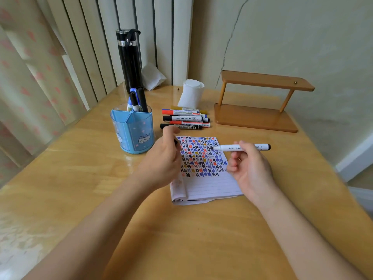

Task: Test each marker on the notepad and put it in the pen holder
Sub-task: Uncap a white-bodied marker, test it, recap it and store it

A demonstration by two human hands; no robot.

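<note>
My right hand (249, 168) holds an uncapped white marker (228, 147) level above the notepad (210, 182), its black tip pointing left over the coloured test marks. My left hand (163, 158) hovers over the notepad's left edge, fingers curled around what looks like a small black cap (176, 142). The blue pen holder (133, 132) stands left of the notepad with three markers (137, 102) upright in it. Several capped markers (184, 119) lie in a row behind the notepad.
A tall black bottle (130, 59) stands behind the pen holder. A white paper cup (191, 93) and a wooden two-level stand (258, 104) sit at the back right. A crumpled tissue (152, 76) lies by the wall. The table's right edge runs near my right arm.
</note>
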